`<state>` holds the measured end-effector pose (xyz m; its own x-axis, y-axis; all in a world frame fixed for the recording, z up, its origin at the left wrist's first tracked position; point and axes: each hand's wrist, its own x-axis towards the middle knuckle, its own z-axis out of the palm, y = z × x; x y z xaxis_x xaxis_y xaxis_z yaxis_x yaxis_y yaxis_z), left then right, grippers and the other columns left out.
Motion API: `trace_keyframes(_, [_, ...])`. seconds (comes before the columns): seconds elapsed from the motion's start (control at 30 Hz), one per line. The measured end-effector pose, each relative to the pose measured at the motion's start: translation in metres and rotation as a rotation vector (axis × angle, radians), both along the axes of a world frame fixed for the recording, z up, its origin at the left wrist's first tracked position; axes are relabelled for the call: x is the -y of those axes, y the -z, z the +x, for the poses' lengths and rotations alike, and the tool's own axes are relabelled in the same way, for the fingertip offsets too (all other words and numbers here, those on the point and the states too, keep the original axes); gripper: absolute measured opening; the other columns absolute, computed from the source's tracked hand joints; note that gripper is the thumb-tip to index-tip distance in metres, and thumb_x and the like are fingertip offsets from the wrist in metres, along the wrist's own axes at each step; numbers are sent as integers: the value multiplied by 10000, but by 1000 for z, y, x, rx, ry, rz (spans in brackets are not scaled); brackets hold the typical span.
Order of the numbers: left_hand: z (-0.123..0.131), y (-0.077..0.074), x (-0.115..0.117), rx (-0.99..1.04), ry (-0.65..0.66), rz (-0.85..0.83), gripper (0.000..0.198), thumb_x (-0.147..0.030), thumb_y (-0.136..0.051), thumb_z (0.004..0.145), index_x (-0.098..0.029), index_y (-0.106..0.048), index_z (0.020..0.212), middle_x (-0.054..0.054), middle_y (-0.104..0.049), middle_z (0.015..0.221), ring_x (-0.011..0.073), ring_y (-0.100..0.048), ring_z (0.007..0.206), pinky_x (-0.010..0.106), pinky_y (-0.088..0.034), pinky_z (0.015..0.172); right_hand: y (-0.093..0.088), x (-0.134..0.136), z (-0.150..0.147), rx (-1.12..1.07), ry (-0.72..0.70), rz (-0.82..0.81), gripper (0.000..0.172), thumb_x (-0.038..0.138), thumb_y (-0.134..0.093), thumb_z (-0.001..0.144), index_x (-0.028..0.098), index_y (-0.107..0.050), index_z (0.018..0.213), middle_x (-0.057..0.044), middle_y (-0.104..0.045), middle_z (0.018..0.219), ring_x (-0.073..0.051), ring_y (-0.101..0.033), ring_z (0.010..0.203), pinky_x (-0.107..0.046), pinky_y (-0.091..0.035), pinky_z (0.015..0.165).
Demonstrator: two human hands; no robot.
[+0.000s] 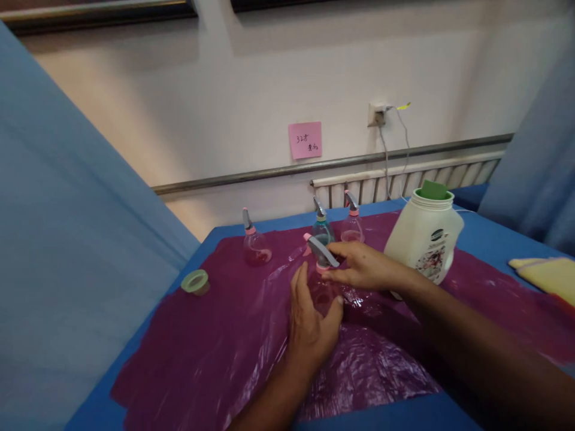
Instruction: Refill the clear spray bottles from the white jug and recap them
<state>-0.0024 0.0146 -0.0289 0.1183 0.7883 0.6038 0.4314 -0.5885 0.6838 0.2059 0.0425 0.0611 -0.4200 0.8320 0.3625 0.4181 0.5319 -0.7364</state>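
Note:
A clear spray bottle (323,292) with a pink collar and a grey spray head (324,251) stands between my hands on purple plastic sheeting (215,341). My left hand (311,323) curves round the bottle's body, its thumb on the right side. At the neck, my right hand (366,264) has its thumb and fingers closed round the spray head. Just behind stand a teal spray bottle (324,227) and a pink-collared one (353,226). Another spray bottle (257,245), holding some pinkish liquid, is farther left.
A big cream jug (417,233) with something green in its mouth stands close to my right forearm. A small pale-green cup (196,281) sits at the left. Yellow cloth (545,278) lies at the right. Blue curtains (67,239) hang on both sides; a wall is behind.

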Motion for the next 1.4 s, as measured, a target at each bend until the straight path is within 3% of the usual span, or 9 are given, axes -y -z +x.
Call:
trace_keyframes(0.1, [-3, -15, 11, 9, -3, 196, 709, -221, -747, 1002, -242, -471, 1655, 185, -583, 1633, 354, -595, 1542, 600, -536, 1278, 4, -1, 1, -18, 78, 4, 254, 439, -795, 1022, 217, -779, 1146, -35, -803, 1054, -212, -729, 930, -344, -581, 849])
trace_keyframes(0.2, [-3, -28, 21, 37, 172, 312, 376, -172, -692, 1036, -228, -643, 1404, 130, -724, 1365, 276, -724, 1290, 469, -629, 1126, 7, -2, -1, -67, 167, 23, 334, 505, -791, 1014, 218, -804, 1186, -50, -823, 1088, -224, -749, 951, -344, -599, 843])
trace_keyframes(0.37, [6, -19, 28, -90, 447, 371, 56, -167, -672, 1026, -208, -702, 1051, 17, -740, 862, 177, -699, 751, 311, -570, 709, 9, -8, -8, -111, 266, 16, 397, 501, -820, 949, 217, -808, 1226, -44, -840, 1059, -228, -780, 926, -332, -619, 815])
trace_keyframes(0.53, [11, -2, 28, -205, 476, 365, 67, -217, -669, 1027, -213, -724, 989, 2, -759, 808, 168, -693, 665, 312, -534, 645, 1, -34, -16, -22, 321, 32, 353, 528, -789, 936, 219, -810, 1104, -54, -848, 1073, -238, -788, 947, -345, -613, 841])
trace_keyframes(0.73, [10, 1, 25, -292, 466, 359, 114, -269, -649, 1053, -212, -742, 1020, 10, -812, 846, 183, -757, 709, 305, -565, 661, -11, -95, -41, 84, 439, 82, 234, 412, -800, 916, 203, -793, 1021, -58, -824, 972, -222, -742, 875, -320, -551, 790])
trace_keyframes(0.97, [13, 8, 20, -374, 448, 351, 121, -278, -664, 1042, -216, -755, 993, -9, -825, 854, 184, -786, 739, 309, -554, 612, 8, -153, -73, 192, 572, 67, 209, 314, -760, 949, 180, -790, 1107, -83, -839, 1022, -215, -762, 929, -318, -565, 855])
trace_keyframes(1.13, [17, 11, 21, -441, 448, 353, 175, -298, -658, 1055, -222, -721, 910, 2, -812, 823, 193, -789, 737, 305, -538, 588, 15, -158, -77, 246, 607, 86, 296, 333, -779, 922, 159, -785, 1162, -133, -837, 1061, -274, -782, 973, -403, -609, 913])
trace_keyframes(1.27, [23, 16, 22, -452, 439, 370, 176, -321, -691, 1027, -229, -683, 878, -5, -801, 793, 188, -775, 702, 288, -493, 547, 7, -144, -77, 238, 647, 213, 627, 313, -746, 905, 98, -652, 1487, -261, -748, 1428, -394, -721, 1316, -575, -569, 1140])
trace_keyframes(1.4, [26, 16, 26, -490, 444, 391, 134, -341, -702, 1005, -238, -715, 921, -6, -793, 759, 204, -755, 639, 321, -405, 445, -11, -128, -90, 213, 584, 397, 683, 252, -603, 959, 134, -531, 1627, -243, -597, 1653, -366, -557, 1557, -572, -443, 1315])
